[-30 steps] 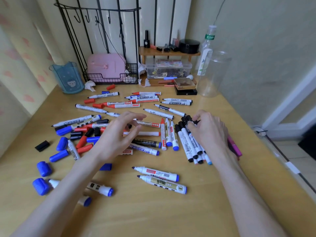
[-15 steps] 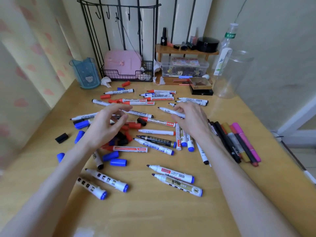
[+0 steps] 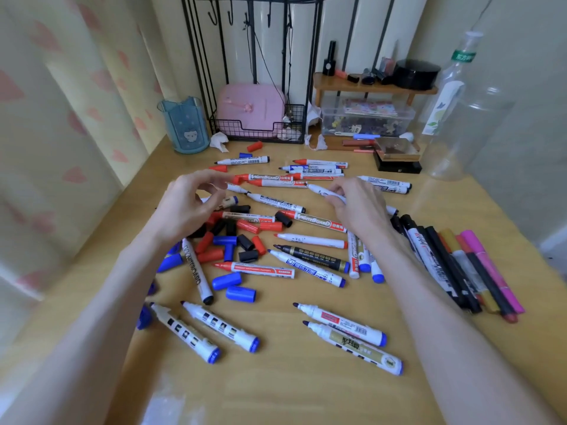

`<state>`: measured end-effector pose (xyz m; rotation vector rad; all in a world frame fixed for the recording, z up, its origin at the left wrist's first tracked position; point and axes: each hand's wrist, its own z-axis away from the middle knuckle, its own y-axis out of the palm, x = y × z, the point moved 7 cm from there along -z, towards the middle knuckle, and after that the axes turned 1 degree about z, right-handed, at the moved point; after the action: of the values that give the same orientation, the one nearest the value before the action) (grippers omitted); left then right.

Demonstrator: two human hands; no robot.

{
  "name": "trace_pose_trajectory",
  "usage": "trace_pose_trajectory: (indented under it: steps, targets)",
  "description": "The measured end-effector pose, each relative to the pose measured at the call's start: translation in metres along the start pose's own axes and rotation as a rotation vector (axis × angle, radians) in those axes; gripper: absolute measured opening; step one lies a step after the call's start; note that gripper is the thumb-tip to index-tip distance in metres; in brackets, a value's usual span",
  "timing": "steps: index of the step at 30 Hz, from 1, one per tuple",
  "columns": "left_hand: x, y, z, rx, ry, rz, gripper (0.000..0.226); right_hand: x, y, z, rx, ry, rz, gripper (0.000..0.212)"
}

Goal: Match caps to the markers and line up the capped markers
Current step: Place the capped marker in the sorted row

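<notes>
This is a corner of a home, most likely a bedroom desk: a pale curtain [image 3: 76, 133] printed with pink hearts hangs beside a wooden desk [image 3: 276, 394] pushed against the wall. At the back stand personal things: a blue cat-face cup [image 3: 184, 125], a pink case [image 3: 250, 108] in a black wire rack [image 3: 294, 118] and a small wooden shelf [image 3: 374, 87] with a nail-polish bottle [image 3: 329, 59] and other cosmetics, over a clear box [image 3: 366, 118] of stickers.

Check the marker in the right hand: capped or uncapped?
Uncapped: the white marker that the right hand pinches shows a bare pointed tip.
</notes>
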<state>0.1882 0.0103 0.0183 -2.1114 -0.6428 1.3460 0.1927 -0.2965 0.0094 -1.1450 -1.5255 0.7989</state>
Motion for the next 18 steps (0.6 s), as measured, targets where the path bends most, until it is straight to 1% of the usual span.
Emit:
trace_pose_trajectory:
  steps: [3,6,8,10,12,15,18]
  targets:
    - [-0.002,0.005,0.003,0.023,-0.012,-0.045,0.021,0.015,-0.005,0.004,-0.052,-0.079,-0.017,0.021]
    - [-0.026,0.033,0.005,0.086,0.046,-0.074,0.019,0.021,-0.014,0.011,-0.082,-0.107,-0.05,0.021]
    - [-0.047,0.055,0.006,0.123,0.097,-0.174,0.026,0.022,-0.021,0.017,-0.092,-0.118,-0.069,0.021]
    - [-0.06,0.073,0.004,0.114,0.139,-0.33,0.035,0.02,-0.027,0.024,-0.103,-0.125,-0.075,0.02]
    - [-0.065,0.084,0.003,0.092,0.13,-0.418,0.038,0.015,-0.032,0.031,-0.109,-0.125,-0.081,0.018]
    - [-0.066,0.09,0.0,0.053,0.093,-0.464,0.039,0.006,-0.038,0.039,-0.108,-0.115,-0.104,0.013]
    - [-0.064,0.093,-0.004,0.053,0.033,-0.504,0.043,0.0,-0.041,0.043,-0.112,-0.105,-0.133,0.013]
